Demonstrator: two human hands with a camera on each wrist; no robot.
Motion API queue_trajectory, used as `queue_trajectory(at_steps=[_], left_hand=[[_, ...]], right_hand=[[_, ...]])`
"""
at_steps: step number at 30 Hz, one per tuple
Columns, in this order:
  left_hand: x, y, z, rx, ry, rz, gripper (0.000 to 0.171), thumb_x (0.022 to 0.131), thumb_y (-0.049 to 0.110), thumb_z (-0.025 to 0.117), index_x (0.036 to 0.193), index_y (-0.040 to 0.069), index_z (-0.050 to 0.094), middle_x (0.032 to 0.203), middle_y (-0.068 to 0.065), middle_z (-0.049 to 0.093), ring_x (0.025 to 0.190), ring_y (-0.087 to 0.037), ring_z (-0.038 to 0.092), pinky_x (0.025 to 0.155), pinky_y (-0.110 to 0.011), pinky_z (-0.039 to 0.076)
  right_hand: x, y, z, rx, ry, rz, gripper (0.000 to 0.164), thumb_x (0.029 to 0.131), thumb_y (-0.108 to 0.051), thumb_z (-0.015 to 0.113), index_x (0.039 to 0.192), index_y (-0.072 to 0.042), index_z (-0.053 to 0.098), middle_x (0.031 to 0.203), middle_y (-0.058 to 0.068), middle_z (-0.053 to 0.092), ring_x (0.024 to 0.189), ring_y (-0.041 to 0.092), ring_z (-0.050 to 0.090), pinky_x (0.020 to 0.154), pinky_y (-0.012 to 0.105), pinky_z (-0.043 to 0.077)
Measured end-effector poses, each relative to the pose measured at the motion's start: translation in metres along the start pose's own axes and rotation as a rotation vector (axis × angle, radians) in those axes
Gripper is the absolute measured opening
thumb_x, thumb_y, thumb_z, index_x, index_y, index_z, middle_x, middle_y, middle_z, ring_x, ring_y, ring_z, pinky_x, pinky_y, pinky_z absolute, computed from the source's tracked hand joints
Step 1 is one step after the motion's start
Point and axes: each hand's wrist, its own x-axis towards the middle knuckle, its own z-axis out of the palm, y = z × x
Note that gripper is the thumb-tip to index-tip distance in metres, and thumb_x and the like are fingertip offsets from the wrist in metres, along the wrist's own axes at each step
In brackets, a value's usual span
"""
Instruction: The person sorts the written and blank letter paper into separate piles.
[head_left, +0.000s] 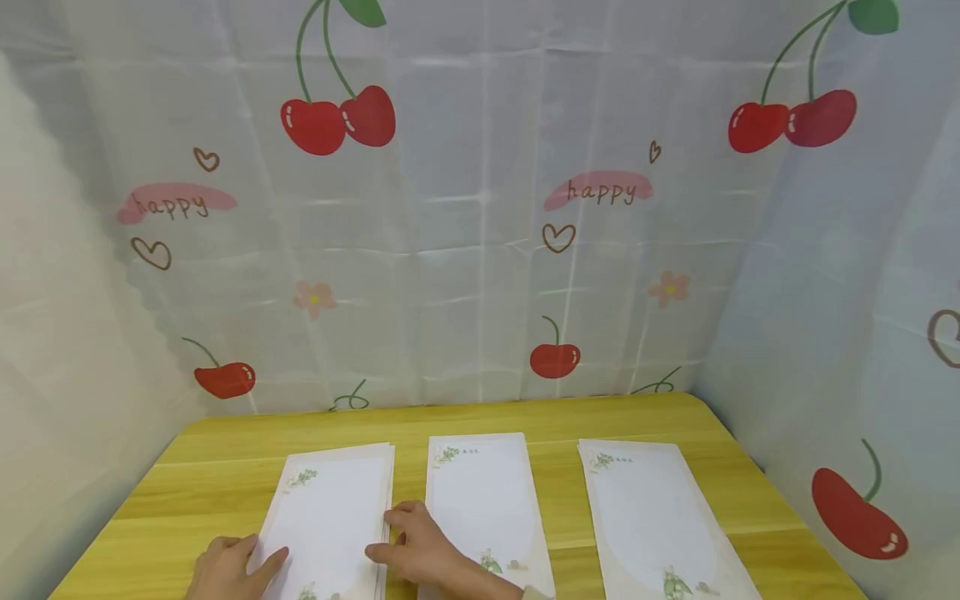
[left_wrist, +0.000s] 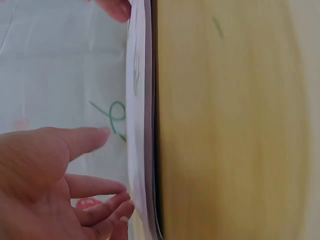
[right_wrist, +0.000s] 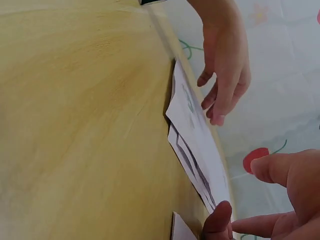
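A stack of white letter paper [head_left: 330, 517] with green plant prints lies at the left of the table. My left hand [head_left: 236, 568] is at its left edge, thumb and fingers spread; in the left wrist view the fingertips meet the stack's side [left_wrist: 137, 150] while the thumb stays off it. On the opposite edge, my right hand [head_left: 423, 546] has its fingertips against the sheets, with the thumb held apart in the right wrist view. Uneven layers show along that paper edge [right_wrist: 187, 155].
Two more piles of the same paper lie on the yellow wood-grain table [head_left: 202, 483]: a middle pile [head_left: 483, 500], partly covered by the right forearm, and a right pile [head_left: 652, 517]. A cherry-print curtain [head_left: 450, 292] hangs behind and along the sides.
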Motion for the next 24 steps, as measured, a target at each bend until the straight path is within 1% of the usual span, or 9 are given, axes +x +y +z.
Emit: queue_trajectory(at_steps=[2, 4, 6, 8, 12, 17, 20, 22, 24], left_hand=[[0.001, 0.014, 0.002, -0.016, 0.011, 0.014, 0.066, 0.092, 0.041, 0.068, 0.111, -0.022, 0.060, 0.100, -0.031, 0.060, 0.098, -0.051, 0.056, 0.085, -0.061, 0.047], [0.001, 0.028, 0.005, -0.045, 0.024, 0.024, 0.068, 0.090, 0.042, 0.069, 0.113, -0.022, 0.060, 0.102, -0.029, 0.059, 0.096, -0.048, 0.057, 0.082, -0.060, 0.048], [0.001, 0.042, 0.008, -0.057, 0.031, 0.044, 0.066, 0.090, 0.043, 0.070, 0.113, -0.019, 0.062, 0.104, -0.026, 0.059, 0.096, -0.044, 0.057, 0.079, -0.059, 0.049], [0.000, 0.058, 0.012, -0.064, 0.038, 0.080, 0.062, 0.090, 0.042, 0.071, 0.113, -0.015, 0.065, 0.105, -0.023, 0.059, 0.096, -0.041, 0.057, 0.078, -0.058, 0.050], [-0.002, 0.089, 0.023, -0.080, 0.038, 0.180, 0.053, 0.088, 0.039, 0.073, 0.111, -0.009, 0.069, 0.105, -0.018, 0.060, 0.097, -0.039, 0.058, 0.076, -0.059, 0.050], [-0.002, 0.124, 0.034, -0.095, 0.009, 0.261, 0.048, 0.086, 0.037, 0.076, 0.109, -0.004, 0.071, 0.100, -0.011, 0.059, 0.092, -0.033, 0.057, 0.073, -0.057, 0.049], [-0.001, 0.138, 0.038, -0.086, -0.012, 0.296, 0.045, 0.086, 0.038, 0.076, 0.106, -0.002, 0.072, 0.099, -0.010, 0.059, 0.090, -0.031, 0.056, 0.070, -0.055, 0.048], [0.000, 0.145, 0.041, -0.064, -0.017, 0.307, 0.044, 0.085, 0.039, 0.076, 0.102, -0.001, 0.073, 0.097, -0.009, 0.058, 0.089, -0.031, 0.055, 0.069, -0.055, 0.048], [0.001, 0.150, 0.045, -0.045, -0.021, 0.309, 0.044, 0.085, 0.042, 0.076, 0.098, 0.000, 0.073, 0.096, -0.010, 0.058, 0.089, -0.032, 0.054, 0.069, -0.055, 0.047]], right_hand=[[-0.004, 0.000, -0.004, 0.029, 0.024, 0.000, 0.056, 0.091, -0.020, 0.071, 0.136, 0.010, 0.053, 0.130, 0.009, 0.045, 0.082, 0.014, 0.050, 0.063, 0.024, 0.047], [-0.008, 0.001, -0.009, 0.029, 0.049, -0.015, 0.056, 0.090, -0.020, 0.072, 0.134, 0.010, 0.054, 0.129, 0.009, 0.048, 0.078, 0.013, 0.050, 0.059, 0.024, 0.047], [-0.012, 0.002, -0.017, 0.018, 0.074, -0.029, 0.055, 0.089, -0.020, 0.073, 0.132, 0.010, 0.056, 0.127, 0.009, 0.051, 0.075, 0.012, 0.051, 0.056, 0.024, 0.048], [-0.017, 0.004, -0.028, -0.017, 0.101, -0.040, 0.053, 0.089, -0.021, 0.073, 0.130, 0.009, 0.058, 0.126, 0.010, 0.053, 0.077, 0.012, 0.052, 0.058, 0.025, 0.048], [-0.031, 0.010, -0.060, -0.114, 0.169, -0.040, 0.047, 0.090, -0.023, 0.072, 0.126, 0.006, 0.063, 0.126, 0.011, 0.056, 0.089, 0.017, 0.053, 0.067, 0.030, 0.048], [-0.056, 0.023, -0.098, -0.284, 0.246, -0.108, 0.046, 0.093, -0.025, 0.070, 0.124, 0.007, 0.063, 0.129, 0.018, 0.055, 0.107, 0.035, 0.055, 0.080, 0.042, 0.051], [-0.070, 0.029, -0.116, -0.421, 0.283, -0.121, 0.048, 0.093, -0.027, 0.070, 0.125, 0.008, 0.061, 0.133, 0.023, 0.052, 0.121, 0.044, 0.047, 0.090, 0.054, 0.048], [-0.079, 0.033, -0.125, -0.483, 0.297, -0.096, 0.050, 0.093, -0.028, 0.070, 0.125, 0.009, 0.060, 0.137, 0.027, 0.048, 0.129, 0.048, 0.040, 0.096, 0.061, 0.042], [-0.086, 0.036, -0.131, -0.529, 0.302, -0.075, 0.052, 0.092, -0.029, 0.071, 0.124, 0.012, 0.060, 0.139, 0.032, 0.045, 0.132, 0.051, 0.035, 0.099, 0.065, 0.037]])
